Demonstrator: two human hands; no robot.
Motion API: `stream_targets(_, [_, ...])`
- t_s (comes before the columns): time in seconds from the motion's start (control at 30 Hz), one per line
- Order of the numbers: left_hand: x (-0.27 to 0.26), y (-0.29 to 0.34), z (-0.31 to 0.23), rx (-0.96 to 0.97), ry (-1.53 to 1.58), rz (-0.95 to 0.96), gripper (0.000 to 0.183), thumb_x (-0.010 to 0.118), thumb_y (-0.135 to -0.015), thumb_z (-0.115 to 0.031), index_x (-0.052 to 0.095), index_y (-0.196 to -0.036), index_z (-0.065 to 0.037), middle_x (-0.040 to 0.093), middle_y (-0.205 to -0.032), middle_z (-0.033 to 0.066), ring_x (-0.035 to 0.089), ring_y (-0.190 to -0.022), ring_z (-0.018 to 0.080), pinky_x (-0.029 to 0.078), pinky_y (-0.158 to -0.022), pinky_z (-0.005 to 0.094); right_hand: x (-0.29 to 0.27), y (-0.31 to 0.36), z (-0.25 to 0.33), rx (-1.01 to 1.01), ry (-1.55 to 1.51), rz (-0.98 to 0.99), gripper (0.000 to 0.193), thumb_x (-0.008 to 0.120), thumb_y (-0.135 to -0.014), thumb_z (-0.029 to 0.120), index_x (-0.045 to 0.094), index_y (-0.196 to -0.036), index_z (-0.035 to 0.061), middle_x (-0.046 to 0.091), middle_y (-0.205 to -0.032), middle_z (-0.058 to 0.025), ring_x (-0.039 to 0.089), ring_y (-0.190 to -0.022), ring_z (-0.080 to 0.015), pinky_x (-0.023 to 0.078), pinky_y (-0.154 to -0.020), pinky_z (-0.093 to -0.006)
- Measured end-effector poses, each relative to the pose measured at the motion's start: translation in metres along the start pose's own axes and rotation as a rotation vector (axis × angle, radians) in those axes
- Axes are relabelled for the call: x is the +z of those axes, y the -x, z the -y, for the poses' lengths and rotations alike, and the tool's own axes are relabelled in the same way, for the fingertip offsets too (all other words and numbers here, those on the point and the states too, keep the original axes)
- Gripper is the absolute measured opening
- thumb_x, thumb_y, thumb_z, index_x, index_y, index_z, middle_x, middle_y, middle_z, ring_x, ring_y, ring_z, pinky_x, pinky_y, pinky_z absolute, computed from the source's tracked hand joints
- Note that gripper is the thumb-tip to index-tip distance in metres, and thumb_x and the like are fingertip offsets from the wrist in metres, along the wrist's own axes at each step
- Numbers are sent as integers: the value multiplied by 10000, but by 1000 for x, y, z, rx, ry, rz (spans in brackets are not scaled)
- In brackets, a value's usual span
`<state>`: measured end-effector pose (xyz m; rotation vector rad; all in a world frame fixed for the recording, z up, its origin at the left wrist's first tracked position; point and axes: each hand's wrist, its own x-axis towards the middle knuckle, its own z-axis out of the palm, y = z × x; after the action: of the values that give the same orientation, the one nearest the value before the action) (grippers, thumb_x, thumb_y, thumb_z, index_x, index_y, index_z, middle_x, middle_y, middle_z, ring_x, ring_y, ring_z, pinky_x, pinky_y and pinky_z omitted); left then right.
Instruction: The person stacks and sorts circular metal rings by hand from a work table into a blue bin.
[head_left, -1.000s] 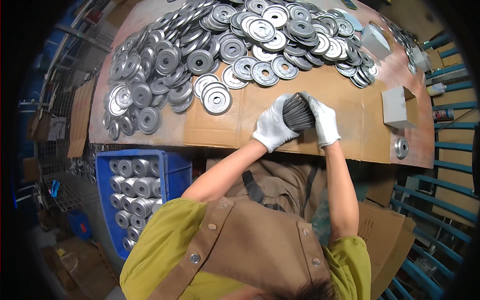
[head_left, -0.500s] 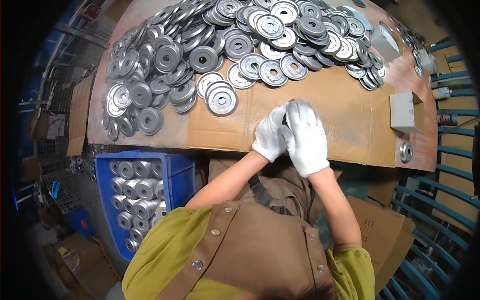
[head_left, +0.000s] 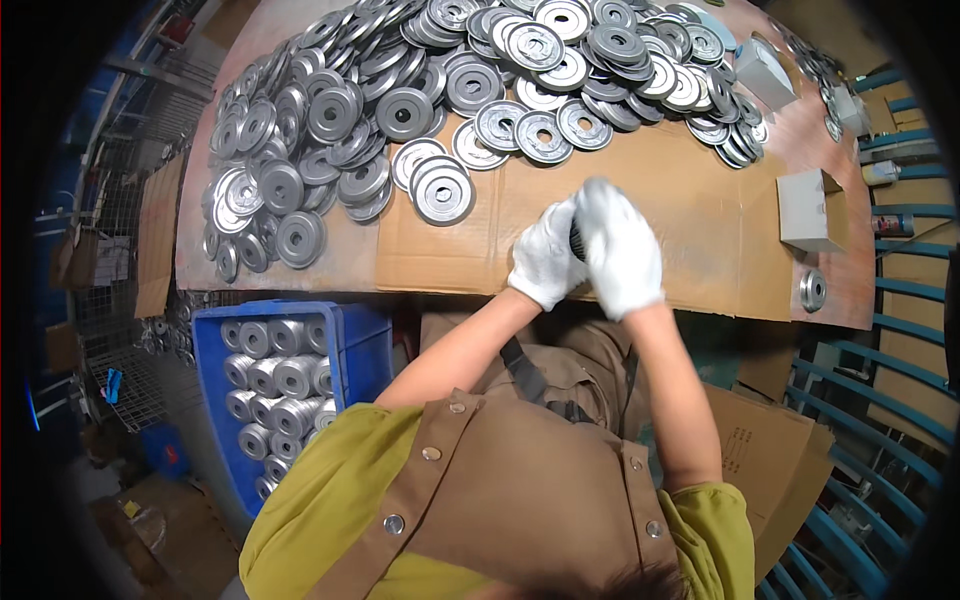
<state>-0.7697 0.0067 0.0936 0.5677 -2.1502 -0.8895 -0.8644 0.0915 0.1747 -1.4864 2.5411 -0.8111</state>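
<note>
Most of the dark stack [head_left: 577,242] is hidden by the left hand [head_left: 544,257] and blurred right hand [head_left: 620,250], between which it is gripped.

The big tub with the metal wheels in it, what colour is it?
The tub is blue; the head view shows it best.

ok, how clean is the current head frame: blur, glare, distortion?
Head view: the right gloved hand looks smeared, likely motion blur; head view: bright highlights on several round metal discs; head view: blue slats bow near the right rim, and the frame's corners fall to black.
</note>
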Motion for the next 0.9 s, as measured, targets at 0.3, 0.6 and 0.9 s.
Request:
stream_targets(0.3, [-1,5,9,12,-11,-28,637,787,-770,-254,557,-1348,-118,694,-1086,128,709,-877,349,576,-733,443,3,13,13,-171,149,-123,363,561,-971,234,630,-1265,33,636,-1300,-231,587,-1228,-390,468,-1031,-470])
stream_targets(0.6, [-1,1,8,16,-61,-37,688,842,-724,-286,558,-1323,-101,710,-1046,148,720,-829,377,583,-718,466,-4,13,7,-16,29,-64,360,498,-1011,261,611,-1273,40,662,-1219,-241,626,-1144,-396,498,-989,-435])
stream_targets(0.9, [5,-4,-3,-57,50,89,845,959,-624,-356,561,-1328,-109,711,-1145,147,720,-1012,348,581,-862,425,14,-20,-103,254,-742,281,389,491,-1061,273,657,-1296,11,668,-1328,-172,642,-1205,-315,484,-1025,-380])
